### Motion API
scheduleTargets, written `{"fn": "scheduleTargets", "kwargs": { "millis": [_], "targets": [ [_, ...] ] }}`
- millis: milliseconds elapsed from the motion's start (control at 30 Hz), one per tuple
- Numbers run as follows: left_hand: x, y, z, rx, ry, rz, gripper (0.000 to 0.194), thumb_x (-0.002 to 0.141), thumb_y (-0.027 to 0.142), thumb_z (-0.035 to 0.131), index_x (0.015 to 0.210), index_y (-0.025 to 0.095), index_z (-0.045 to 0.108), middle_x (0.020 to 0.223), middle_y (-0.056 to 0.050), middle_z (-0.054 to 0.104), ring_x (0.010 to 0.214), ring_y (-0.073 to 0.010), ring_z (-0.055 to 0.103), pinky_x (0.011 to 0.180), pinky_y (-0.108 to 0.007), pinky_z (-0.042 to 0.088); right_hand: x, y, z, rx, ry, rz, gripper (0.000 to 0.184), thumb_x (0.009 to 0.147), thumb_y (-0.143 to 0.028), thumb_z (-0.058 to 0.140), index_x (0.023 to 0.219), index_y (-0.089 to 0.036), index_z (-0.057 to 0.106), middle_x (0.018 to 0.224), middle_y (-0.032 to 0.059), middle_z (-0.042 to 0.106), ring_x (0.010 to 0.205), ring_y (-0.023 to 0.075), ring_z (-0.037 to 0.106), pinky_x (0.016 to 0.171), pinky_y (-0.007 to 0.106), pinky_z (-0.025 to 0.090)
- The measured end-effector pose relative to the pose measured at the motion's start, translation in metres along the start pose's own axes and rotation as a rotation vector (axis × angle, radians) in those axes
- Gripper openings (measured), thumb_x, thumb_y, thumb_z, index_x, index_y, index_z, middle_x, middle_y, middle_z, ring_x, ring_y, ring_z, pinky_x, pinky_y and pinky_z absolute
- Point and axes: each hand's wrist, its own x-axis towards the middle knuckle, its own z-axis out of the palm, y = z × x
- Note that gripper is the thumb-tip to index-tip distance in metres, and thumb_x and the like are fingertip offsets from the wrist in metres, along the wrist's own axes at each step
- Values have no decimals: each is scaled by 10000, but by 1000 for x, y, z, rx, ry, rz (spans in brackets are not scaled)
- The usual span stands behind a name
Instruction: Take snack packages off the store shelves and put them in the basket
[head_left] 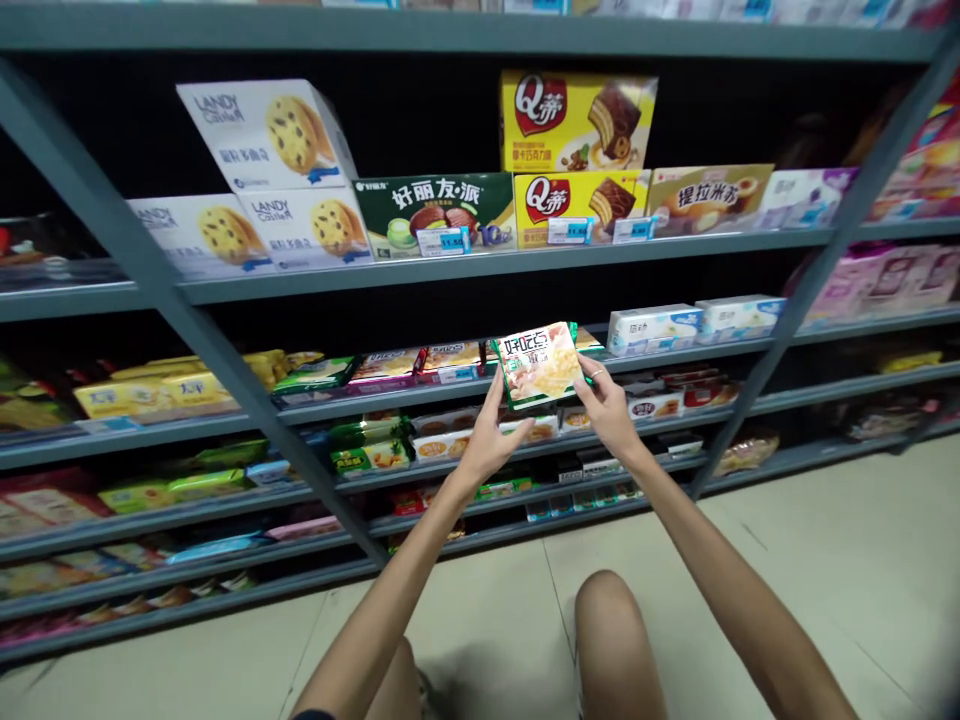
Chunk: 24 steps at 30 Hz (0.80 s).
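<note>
A biscuit packet (538, 368), white and pale yellow with green crimped ends and Chinese lettering, is held up in front of the shelves. My left hand (491, 435) grips its left end, with the thumb stretched out below the packet. On the other side my right hand (606, 405) has its fingers closed on the right end, a ring showing on one finger. Behind the packet, similar biscuit packets (454, 362) lie in a row on the shelf, partly hidden by it.
Grey metal shelving (480, 262) spans the view. Yellow cake boxes (577, 125), a dark green box (435, 212) and white cookie boxes (266, 135) stand above. White packs (652, 330) sit to the right. Below are pale floor tiles (825, 560) and my bent knee (615, 640).
</note>
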Motion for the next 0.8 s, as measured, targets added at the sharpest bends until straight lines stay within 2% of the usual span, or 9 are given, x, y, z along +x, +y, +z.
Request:
{"fn": "scheduleTargets", "kwargs": {
  "millis": [67,167,300,367,433,500,600,700,800],
  "targets": [
    [3,-3,5,2,-57,12,971,901,408,809,1731,252,330,1714,-110,450,1612,-307,404,1306,-432,384,1,3,-5,9,-10,-2,510,1074,-499,644,1516,-244,650,1550,88,597,1482,239,527,1302,378,387],
    [25,-1,9,91,-44,82,827,956,368,735,1700,232,404,1702,-108,460,1608,-295,400,1341,-421,327,10,12,-14,21,-45,25,563,1051,-504,672,1539,-228,621,1577,94,579,1485,247,525,1302,385,390],
    [104,6,24,245,-22,129,708,913,324,791,1568,148,584,1557,-170,555,1411,-309,585,1219,-416,466,72,28,-35,-54,-31,81,637,1015,-434,692,1565,-142,556,1549,148,608,1420,269,591,1241,405,471],
    [145,3,41,290,-21,51,676,881,311,826,1490,84,643,1424,-198,629,1261,-306,661,1135,-416,512,111,37,-45,-233,5,120,574,1022,-370,649,1523,-99,581,1507,173,640,1397,283,612,1234,426,475],
    [170,-6,60,328,-19,-27,607,882,326,834,1406,57,689,1313,-211,696,1211,-314,669,1131,-435,492,140,46,-50,-484,-4,190,509,1042,-317,595,1488,-73,612,1495,197,646,1411,307,604,1255,459,444],
    [176,-18,77,390,-9,-82,480,889,355,838,1259,62,750,1193,-218,746,1213,-331,647,1141,-458,459,151,55,-50,-672,-40,253,468,1060,-256,548,1461,-31,633,1471,236,652,1409,340,604,1265,484,418],
    [163,-36,93,487,1,-118,337,867,328,864,1069,71,781,1102,-244,755,1284,-378,583,1163,-500,411,141,69,-43,-757,-78,281,422,1061,-157,471,1373,40,673,1345,291,699,1327,364,651,1232,482,439],
    [153,-43,99,616,-36,-94,330,922,310,809,1123,51,768,1213,-288,727,1385,-416,522,1185,-521,389,128,79,-38,-810,-106,263,423,1084,-170,412,1313,23,711,1261,281,719,1261,348,669,1216,465,442],
    [158,-36,103,763,-100,-102,384,988,358,726,1202,40,747,1282,-303,701,1420,-426,519,1185,-519,415,127,74,-38,-846,-94,225,442,1096,-221,393,1253,12,735,1234,289,703,1245,371,650,1208,513,428]
  ]
}}
